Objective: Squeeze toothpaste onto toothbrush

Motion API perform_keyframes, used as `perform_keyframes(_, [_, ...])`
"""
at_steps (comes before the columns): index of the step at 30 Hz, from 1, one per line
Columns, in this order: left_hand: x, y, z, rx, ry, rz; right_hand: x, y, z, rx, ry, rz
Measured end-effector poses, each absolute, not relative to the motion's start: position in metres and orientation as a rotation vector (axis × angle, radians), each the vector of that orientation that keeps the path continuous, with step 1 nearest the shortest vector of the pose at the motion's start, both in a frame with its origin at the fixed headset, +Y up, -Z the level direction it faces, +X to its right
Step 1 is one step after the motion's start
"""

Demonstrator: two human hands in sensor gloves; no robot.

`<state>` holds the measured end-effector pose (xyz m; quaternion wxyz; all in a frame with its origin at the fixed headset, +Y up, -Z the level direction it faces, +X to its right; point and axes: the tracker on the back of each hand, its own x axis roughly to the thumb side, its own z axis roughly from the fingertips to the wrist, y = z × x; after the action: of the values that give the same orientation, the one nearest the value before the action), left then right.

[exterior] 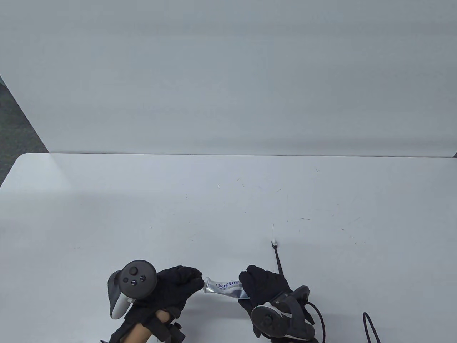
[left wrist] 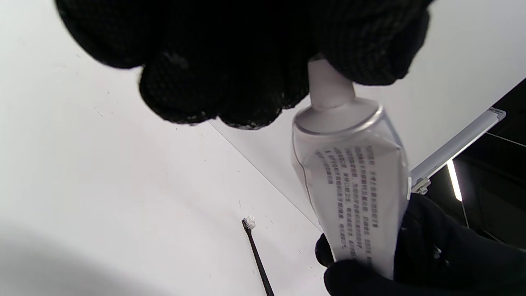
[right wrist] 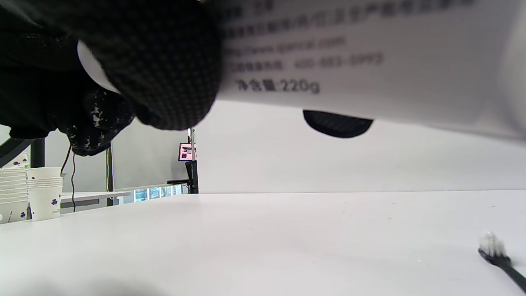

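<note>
A silver-white toothpaste tube with blue "Doctor" lettering is held level above the table between both hands. My right hand grips its tail end. My left hand pinches the white cap end; the left wrist view shows the tube with my fingers around its white neck. The tube fills the top of the right wrist view. A thin black toothbrush lies on the table just beyond my right hand, bristle head pointing away with a white blob on it; it also shows in the left wrist view and the right wrist view.
The white table ends at a white back wall. A black cable lies at the near right edge. Stacks of paper cups stand on another table far off in the right wrist view.
</note>
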<state>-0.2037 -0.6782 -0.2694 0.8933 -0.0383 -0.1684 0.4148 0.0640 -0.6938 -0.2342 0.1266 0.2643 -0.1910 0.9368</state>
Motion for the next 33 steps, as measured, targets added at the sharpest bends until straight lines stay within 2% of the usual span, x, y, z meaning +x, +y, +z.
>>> perform_keyframes(4, [-0.201, -0.676, -0.269, -0.078, -0.400, 0.852, 0.064, -0.694, -0.234, 0.768, -0.556, 2.734])
perform_keyframes(7, [-0.206, -0.683, -0.271, -0.089, -0.320, 0.888, 0.065, -0.693, -0.234, 0.754, -0.552, 2.718])
perform_keyframes(11, [-0.209, -0.695, -0.277, -0.223, -0.315, 0.940, 0.063, -0.693, -0.233, 0.766, -0.560, 2.739])
perform_keyframes(22, [-0.203, -0.686, -0.274, -0.173, -0.348, 0.838, 0.061, -0.694, -0.231, 0.785, -0.592, 2.769])
perform_keyframes(25, [-0.203, -0.685, -0.275, -0.198, -0.362, 0.799, 0.057, -0.694, -0.229, 0.814, -0.619, 2.778])
perform_keyframes(29, [-0.213, -0.692, -0.278, -0.166, -0.262, 0.914, 0.056, -0.693, -0.227, 0.818, -0.627, 2.767])
perform_keyframes(31, [-0.224, -0.695, -0.279, -0.101, -0.146, 1.040, 0.062, -0.691, -0.231, 0.709, -0.617, 2.730])
perform_keyframes(33, [-0.236, -0.696, -0.282, -0.097, -0.116, 1.033, 0.072, -0.690, -0.237, 0.598, -0.551, 2.655])
